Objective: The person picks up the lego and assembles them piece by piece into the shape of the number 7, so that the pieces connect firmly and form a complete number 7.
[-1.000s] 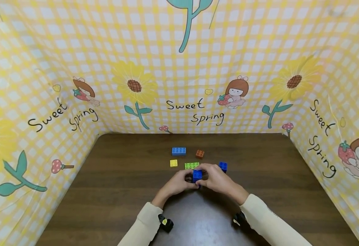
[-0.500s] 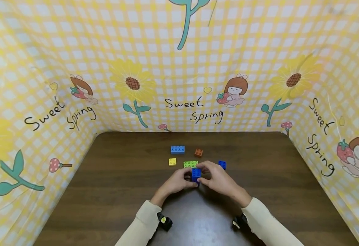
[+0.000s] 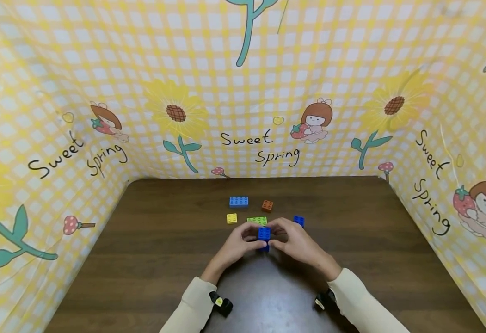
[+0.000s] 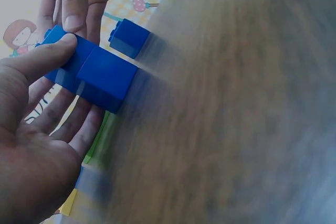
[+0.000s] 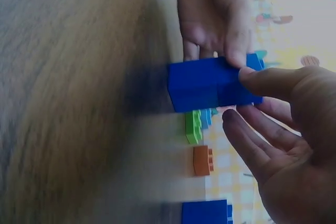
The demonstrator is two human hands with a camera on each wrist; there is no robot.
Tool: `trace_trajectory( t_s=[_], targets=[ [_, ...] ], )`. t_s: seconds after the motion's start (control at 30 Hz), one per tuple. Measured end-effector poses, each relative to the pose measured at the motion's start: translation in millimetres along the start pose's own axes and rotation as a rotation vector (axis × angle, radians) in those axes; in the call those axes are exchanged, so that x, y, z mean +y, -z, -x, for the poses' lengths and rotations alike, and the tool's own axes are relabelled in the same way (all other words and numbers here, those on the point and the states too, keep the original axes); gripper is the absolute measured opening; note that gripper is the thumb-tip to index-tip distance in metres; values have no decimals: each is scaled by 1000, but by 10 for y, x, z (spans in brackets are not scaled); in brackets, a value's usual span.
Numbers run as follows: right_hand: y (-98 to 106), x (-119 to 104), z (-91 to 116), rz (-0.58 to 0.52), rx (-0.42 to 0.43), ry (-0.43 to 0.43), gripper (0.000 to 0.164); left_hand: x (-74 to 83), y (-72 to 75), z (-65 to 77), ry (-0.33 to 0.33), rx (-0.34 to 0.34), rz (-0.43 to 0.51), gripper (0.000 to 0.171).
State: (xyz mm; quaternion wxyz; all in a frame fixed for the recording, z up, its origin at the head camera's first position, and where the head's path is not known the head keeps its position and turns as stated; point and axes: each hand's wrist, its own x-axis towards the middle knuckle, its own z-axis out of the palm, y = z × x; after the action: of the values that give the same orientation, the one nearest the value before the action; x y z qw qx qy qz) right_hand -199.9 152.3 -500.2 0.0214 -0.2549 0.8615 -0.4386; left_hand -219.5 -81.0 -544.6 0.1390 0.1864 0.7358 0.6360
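Note:
Two blue toy building bricks stand stacked upright on the table between my hands, the upper brick with studs facing up and the lower brick flush beneath it. My left hand grips the upper brick from the left, thumb across its near face and fingers behind. From the other side my right hand pinches the same brick; its thumb presses near the top in the right wrist view. Just behind the stack lies a green brick, partly covered by the hands.
Beyond the hands on the wooden table lie a light blue brick, a small orange-brown brick and a yellow brick. Another blue brick stands behind the right hand. Patterned cloth walls in the back and sides.
My left thumb and fingers have moved up onto the upper blue brick. The right hand stays at the stack, its thumb slightly shifted. The loose bricks keep their places.

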Motion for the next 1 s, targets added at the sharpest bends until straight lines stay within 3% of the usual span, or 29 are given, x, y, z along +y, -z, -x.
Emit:
trace_trajectory(
  t_s=[0.23, 0.4, 0.5, 0.63, 1.0],
  targets=[
    [234, 151, 16, -50, 125, 35, 32, 10, 7, 8, 35, 14, 21, 46],
    [436, 336, 31, -68, 232, 5, 25, 23, -2, 15, -14, -9, 64, 56],
    [530, 438, 57, -103, 257, -27, 24, 16, -13, 22, -30, -13, 58, 51],
    [595, 555, 68, -147, 255, -62, 26, 27, -20, 24, -5, 3, 46, 43],
    [540, 781, 56, -128, 155, -163, 41, 36, -5, -18, 16, 21, 40, 41]
  ],
)
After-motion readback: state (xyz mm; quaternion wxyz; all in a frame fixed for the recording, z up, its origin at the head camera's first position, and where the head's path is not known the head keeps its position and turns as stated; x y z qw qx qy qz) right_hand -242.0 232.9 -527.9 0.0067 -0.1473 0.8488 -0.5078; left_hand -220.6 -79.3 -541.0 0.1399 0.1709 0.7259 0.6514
